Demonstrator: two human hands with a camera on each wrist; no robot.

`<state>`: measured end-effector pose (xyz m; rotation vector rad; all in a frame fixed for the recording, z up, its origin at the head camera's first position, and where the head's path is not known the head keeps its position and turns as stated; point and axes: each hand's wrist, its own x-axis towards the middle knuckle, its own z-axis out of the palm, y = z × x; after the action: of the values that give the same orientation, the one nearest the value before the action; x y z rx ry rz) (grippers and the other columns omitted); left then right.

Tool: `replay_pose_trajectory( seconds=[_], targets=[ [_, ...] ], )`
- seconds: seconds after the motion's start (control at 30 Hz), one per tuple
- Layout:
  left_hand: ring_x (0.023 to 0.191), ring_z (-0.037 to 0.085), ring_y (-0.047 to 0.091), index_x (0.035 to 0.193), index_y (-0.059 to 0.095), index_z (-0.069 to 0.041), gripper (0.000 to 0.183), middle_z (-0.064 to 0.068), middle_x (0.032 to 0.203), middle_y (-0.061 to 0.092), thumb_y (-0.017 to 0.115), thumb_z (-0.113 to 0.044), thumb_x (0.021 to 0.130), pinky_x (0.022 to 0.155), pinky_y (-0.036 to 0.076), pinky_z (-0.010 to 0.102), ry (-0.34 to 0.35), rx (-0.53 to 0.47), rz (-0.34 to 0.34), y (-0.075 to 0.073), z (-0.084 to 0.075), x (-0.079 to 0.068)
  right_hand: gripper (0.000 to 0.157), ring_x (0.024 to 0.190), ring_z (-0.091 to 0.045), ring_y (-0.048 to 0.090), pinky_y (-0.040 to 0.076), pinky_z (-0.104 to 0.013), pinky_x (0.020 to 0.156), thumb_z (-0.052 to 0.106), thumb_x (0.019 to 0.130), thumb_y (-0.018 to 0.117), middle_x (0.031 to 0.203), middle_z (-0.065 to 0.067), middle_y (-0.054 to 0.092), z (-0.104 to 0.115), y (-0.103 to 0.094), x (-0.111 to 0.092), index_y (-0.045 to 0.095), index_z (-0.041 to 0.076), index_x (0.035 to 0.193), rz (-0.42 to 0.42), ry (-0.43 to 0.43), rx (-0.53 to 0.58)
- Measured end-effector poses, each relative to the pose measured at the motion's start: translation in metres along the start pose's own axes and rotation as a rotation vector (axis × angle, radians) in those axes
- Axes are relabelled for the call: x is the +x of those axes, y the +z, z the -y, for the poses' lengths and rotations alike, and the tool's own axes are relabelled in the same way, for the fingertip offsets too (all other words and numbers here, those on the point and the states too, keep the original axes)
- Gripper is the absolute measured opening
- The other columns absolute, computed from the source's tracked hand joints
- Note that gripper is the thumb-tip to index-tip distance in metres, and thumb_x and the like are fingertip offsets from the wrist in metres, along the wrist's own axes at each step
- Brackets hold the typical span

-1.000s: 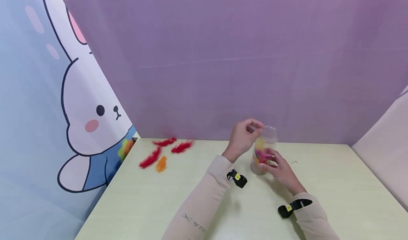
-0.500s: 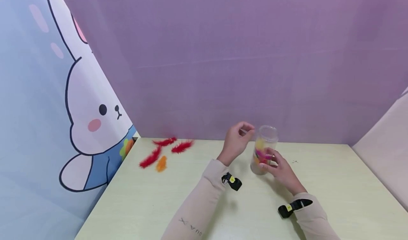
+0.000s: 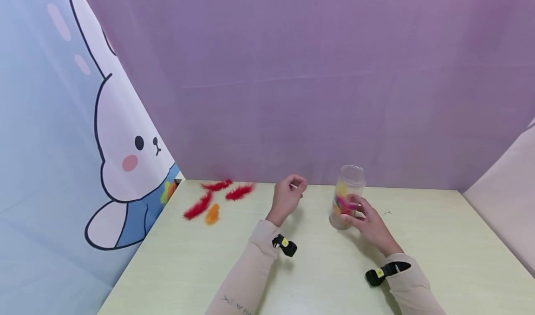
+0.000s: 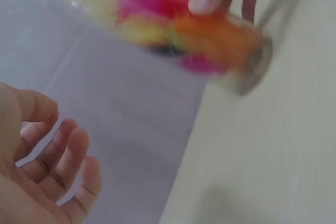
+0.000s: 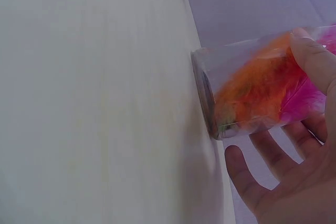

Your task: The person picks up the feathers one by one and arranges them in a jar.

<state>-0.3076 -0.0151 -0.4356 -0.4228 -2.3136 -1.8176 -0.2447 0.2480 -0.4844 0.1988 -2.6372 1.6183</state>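
Note:
A clear glass jar [image 3: 351, 178] stands upright on the table, right of centre in the head view. Pink, orange and yellow feathers [image 5: 262, 80] fill its lower part. My right hand [image 3: 373, 226] holds the jar from the right side, thumb and fingers on opposite sides of the wall in the right wrist view. To the left, apart from the jar, my left hand [image 3: 286, 200] hovers above the table with loosely curled fingers. Nothing shows between those fingers in the left wrist view [image 4: 52, 166]. The jar's top has no lid on it.
Three red feathers [image 3: 198, 206] and an orange feather [image 3: 212, 214] lie at the table's back left. A purple cloth [image 3: 313, 82] hangs along the table's back edge. A printed rabbit curtain [image 3: 125, 134] is on the left.
My left hand has moved left and down, away from the jar's mouth towards the loose feathers. The right hand stays on the jar, which has not moved.

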Motion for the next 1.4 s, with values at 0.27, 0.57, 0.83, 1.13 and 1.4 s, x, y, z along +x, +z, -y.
replay_pose_trajectory(
  seconds=[0.27, 0.57, 0.83, 1.13, 1.4],
  targets=[
    [0.062, 0.009, 0.065, 0.098, 0.075, -0.009, 0.012, 0.007, 0.088, 0.072, 0.067, -0.019, 0.097, 0.06, 0.052, 0.026, -0.073, 0.127, -0.111, -0.038, 0.03, 0.003, 0.081, 0.142, -0.046, 0.043, 0.044, -0.06, 0.11, 0.041, 0.095, 0.071, 0.155, -0.024, 0.043, 0.001, -0.001, 0.002, 0.029, 0.014, 0.159, 0.001, 0.029, 0.009],
    [0.079, 0.02, 0.068, 0.099, 0.077, -0.011, 0.014, 0.007, 0.09, 0.074, 0.067, -0.02, 0.095, 0.07, 0.052, 0.032, -0.162, 0.359, -0.198, -0.093, 0.054, 0.001, 0.081, 0.143, -0.048, 0.043, 0.045, -0.06, 0.109, 0.043, 0.095, 0.071, 0.156, -0.024, 0.042, 0.001, 0.001, 0.002, 0.029, 0.015, 0.159, 0.006, 0.054, 0.007],
    [0.086, 0.03, 0.069, 0.105, 0.073, -0.01, 0.016, 0.008, 0.102, 0.076, 0.066, -0.018, 0.093, 0.076, 0.057, 0.045, -0.265, 0.677, -0.141, -0.138, 0.067, 0.001, 0.08, 0.143, -0.047, 0.043, 0.045, -0.061, 0.109, 0.04, 0.097, 0.07, 0.155, -0.025, 0.043, -0.001, 0.001, 0.005, 0.029, 0.013, 0.159, -0.002, 0.029, 0.006],
    [0.11, 0.049, 0.059, 0.102, 0.072, -0.002, 0.016, 0.026, 0.11, 0.067, 0.062, -0.006, 0.089, 0.084, 0.053, 0.063, -0.236, 0.97, -0.17, -0.164, 0.07, 0.0, 0.081, 0.143, -0.047, 0.042, 0.044, -0.062, 0.11, 0.039, 0.097, 0.07, 0.155, -0.025, 0.042, 0.0, 0.001, 0.006, 0.028, 0.012, 0.16, -0.002, 0.031, 0.018],
    [0.115, 0.048, 0.055, 0.098, 0.073, 0.002, 0.019, 0.029, 0.115, 0.064, 0.055, -0.006, 0.094, 0.091, 0.05, 0.063, -0.333, 1.071, -0.138, -0.171, 0.077, 0.002, 0.079, 0.142, -0.046, 0.044, 0.044, -0.06, 0.111, 0.038, 0.097, 0.07, 0.154, -0.025, 0.044, 0.001, 0.004, 0.006, 0.029, 0.011, 0.159, -0.005, 0.007, 0.004]
  ],
)
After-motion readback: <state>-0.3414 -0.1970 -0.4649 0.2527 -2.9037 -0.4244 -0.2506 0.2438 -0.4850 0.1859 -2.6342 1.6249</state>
